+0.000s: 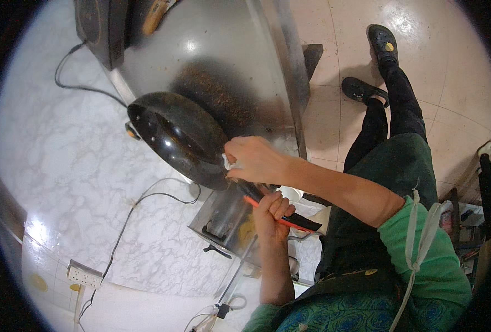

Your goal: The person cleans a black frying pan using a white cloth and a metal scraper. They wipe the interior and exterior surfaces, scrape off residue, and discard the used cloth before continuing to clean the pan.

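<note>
A black frying pan [179,139] is tilted up on its side beside the metal worktop [228,37], its dark inner face turned to the left. My left hand [272,211] is wrapped around the pan's black and red handle [301,222]. Over the near rim, where the handle joins, is my right hand [255,159], pinching a small white cloth or paper [228,162] against the pan. Most of that white piece is hidden by my fingers. On the far side of the pan sits a small grip with a yellow spot [132,130].
Dark brown residue [218,93] covers part of the worktop. A black box-shaped appliance [102,29] and a wooden handle [155,16] are at its far end. Below the pan stands a metal container [220,220] with black handles. A cable [125,226] runs along the marbled surface to a power strip [84,274].
</note>
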Available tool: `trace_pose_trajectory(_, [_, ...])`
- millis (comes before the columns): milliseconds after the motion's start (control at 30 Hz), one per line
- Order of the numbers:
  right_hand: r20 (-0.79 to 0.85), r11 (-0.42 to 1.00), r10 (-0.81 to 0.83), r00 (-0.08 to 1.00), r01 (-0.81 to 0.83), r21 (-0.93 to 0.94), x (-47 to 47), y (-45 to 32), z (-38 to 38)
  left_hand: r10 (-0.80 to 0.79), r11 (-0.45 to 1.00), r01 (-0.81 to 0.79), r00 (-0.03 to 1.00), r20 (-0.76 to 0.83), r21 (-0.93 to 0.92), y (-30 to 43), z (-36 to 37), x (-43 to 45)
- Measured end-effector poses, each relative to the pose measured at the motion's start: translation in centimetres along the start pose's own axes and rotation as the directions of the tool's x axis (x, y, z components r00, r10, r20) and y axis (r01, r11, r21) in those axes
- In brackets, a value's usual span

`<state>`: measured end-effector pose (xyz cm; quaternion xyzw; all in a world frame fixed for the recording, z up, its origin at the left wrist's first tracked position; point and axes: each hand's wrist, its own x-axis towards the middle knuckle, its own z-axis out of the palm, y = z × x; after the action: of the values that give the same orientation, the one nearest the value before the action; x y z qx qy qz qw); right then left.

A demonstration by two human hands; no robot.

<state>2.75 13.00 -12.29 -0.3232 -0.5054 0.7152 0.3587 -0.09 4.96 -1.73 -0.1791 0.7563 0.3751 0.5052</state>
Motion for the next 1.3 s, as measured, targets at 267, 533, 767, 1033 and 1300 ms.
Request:
trace_pose_trajectory(267, [0.149,0.897,-0.291,0.945,0.324,-0.301,1.4,1.0,-0.3,0.02,0.998,-0.018,0.999,-0.025,0.067,0.3,-0.5,-0.3])
trace_pose_trajectory(533, [0.015,0.908,-0.333,0.943,0.324,-0.264,1.9,2.0,-1.2,-0.015,0.999,0.015,1.0,-0.013,0.037,0.1,-1.1,0.2])
trace_pose_trajectory(767, [0.085,0.83,-0.375,0.923,0.376,-0.413,0.9,0.7,0.2,0.01,0.992,-0.005,0.999,-0.043,0.123,0.1,-1.0,0.3])
trace_pose_trajectory(1033, [0.079,0.744,-0.462,0.883,0.435,-0.507,1.0,1.0,-0.6,0.017,0.987,-0.009,0.999,-0.05,0.159,-0.2,-1.1,0.6])
trace_pose_trajectory(1300, [-0.036,0.781,-0.513,0.858,0.449,-0.434,0.7,1.3,-0.7,0.019,0.99,-0.009,0.997,-0.07,0.142,-0.3,-1.1,0.6])
